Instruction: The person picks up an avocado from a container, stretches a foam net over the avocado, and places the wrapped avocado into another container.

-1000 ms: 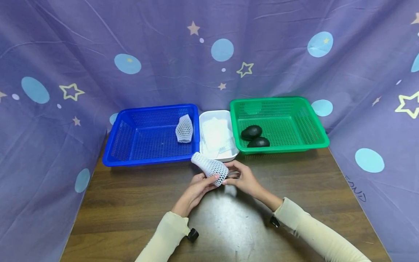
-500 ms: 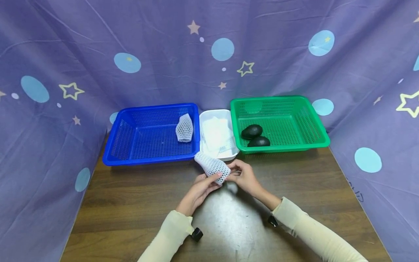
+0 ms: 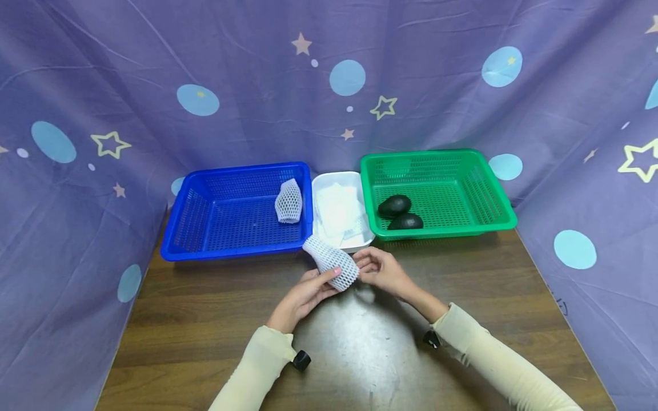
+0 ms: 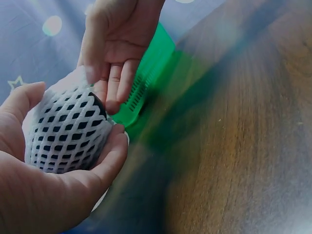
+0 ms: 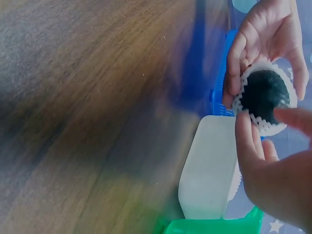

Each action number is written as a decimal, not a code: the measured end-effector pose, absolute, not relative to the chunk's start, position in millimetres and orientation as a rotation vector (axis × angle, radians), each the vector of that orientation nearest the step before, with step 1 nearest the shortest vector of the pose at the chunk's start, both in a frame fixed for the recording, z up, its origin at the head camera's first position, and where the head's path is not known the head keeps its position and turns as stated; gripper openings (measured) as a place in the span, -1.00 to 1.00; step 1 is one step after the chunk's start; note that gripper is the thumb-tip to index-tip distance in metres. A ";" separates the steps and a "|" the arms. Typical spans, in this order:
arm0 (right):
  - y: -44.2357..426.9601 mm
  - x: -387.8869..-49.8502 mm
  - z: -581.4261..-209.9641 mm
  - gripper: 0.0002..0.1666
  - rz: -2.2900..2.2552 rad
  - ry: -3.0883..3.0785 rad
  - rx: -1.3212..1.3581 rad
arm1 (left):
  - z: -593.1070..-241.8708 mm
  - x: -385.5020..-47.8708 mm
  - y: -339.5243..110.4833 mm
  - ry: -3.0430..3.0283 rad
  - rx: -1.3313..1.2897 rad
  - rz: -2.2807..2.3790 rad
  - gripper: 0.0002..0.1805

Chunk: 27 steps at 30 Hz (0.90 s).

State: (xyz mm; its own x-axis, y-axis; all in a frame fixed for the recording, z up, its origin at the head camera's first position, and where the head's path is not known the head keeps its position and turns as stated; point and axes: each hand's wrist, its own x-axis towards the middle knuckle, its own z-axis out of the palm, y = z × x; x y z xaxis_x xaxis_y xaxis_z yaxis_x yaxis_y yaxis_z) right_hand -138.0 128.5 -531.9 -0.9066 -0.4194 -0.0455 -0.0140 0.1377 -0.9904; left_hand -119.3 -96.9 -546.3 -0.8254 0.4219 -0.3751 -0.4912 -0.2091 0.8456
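Observation:
An avocado [image 5: 265, 95] sits inside a white foam net sleeve [image 3: 331, 262], its dark end showing at the sleeve's open end in the right wrist view. My left hand [image 3: 308, 294] grips the sleeved fruit, thumb on top and fingers beneath. At the open end, my right hand [image 3: 385, 274] holds the net's rim between thumb and fingers. The left wrist view shows dark skin through the mesh of the foam net [image 4: 68, 129]. Another item in a foam net [image 3: 289, 201] lies in the blue basket [image 3: 236, 251]. Two bare avocados [image 3: 394, 206] lie in the green basket [image 3: 442, 233].
Between the baskets stands a white tray [image 3: 369, 242] holding flattened white foam nets [image 3: 336, 211]. All three containers line the back of the wooden table [image 3: 205, 319]. A patterned purple curtain [image 3: 257, 114] hangs behind and at both sides.
The sleeved avocado and both hands shift only slightly. My right fingers have changed their hold a little at the net's open end. Baskets and tray stay put.

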 end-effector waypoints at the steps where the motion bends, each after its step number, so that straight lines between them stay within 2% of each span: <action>1: 129.3 -137.3 -530.6 -0.48 -1.818 2.076 -0.434 | -547.0 -119.8 -97.0 1.494 -0.101 2.054 -0.38; 4: 131.6 -135.7 -528.8 -0.33 -1.764 2.025 -0.485 | -548.5 -120.6 -97.5 1.552 -0.148 2.020 -0.45; 12: 133.9 -136.1 -533.9 -0.28 -1.665 1.991 -0.601 | -547.0 -120.9 -97.5 1.678 -0.260 1.981 -0.47; 22: 125.9 -137.8 -531.7 -0.14 -1.737 1.916 -0.438 | -539.8 -119.1 -97.8 1.761 -0.163 1.925 -0.41; 27: 126.1 -138.2 -531.2 -0.20 -1.789 1.928 -0.389 | -538.6 -118.4 -97.1 1.790 -0.172 1.933 -0.41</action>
